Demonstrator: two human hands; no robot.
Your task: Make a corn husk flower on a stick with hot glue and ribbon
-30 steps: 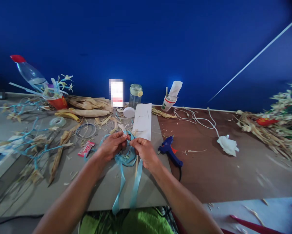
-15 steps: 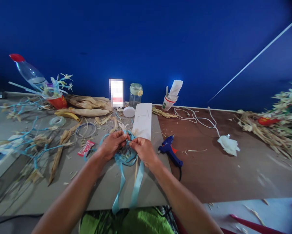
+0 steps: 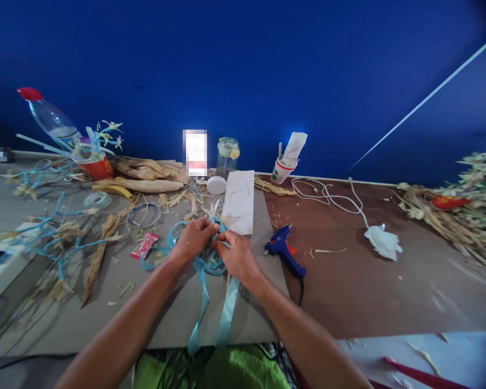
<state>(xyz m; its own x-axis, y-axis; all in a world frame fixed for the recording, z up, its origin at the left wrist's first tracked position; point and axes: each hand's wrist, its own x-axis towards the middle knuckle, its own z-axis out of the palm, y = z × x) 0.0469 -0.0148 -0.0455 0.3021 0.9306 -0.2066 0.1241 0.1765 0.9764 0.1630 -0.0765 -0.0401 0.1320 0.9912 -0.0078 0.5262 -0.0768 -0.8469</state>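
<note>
My left hand (image 3: 196,237) is closed in a pinch, thumb and fingertips on light-blue ribbon (image 3: 227,313) at the base of a small pale flower (image 3: 214,207). Right beside it, the fingers of my right hand (image 3: 238,253) pinch the same ribbon, just below the flower. The fingers hide exactly how the ribbon lies there. Loose ribbon loops are heaped under both hands, and two ends trail toward the table's front edge. A thin straw-coloured stick (image 3: 227,283) shows below my right hand.
A blue glue gun (image 3: 285,251) lies right of my hands. Behind them are a white sheet (image 3: 239,202), a jar (image 3: 228,156) and a cup (image 3: 282,170). Blue-stemmed flower branches (image 3: 60,243), dried husks (image 3: 151,185) and a red wrapper (image 3: 144,246) lie to the left.
Both hands have shifted slightly at the flower's base, and its pale petals show more clearly above the fingers. The view has moved a little; the table items stay put.
</note>
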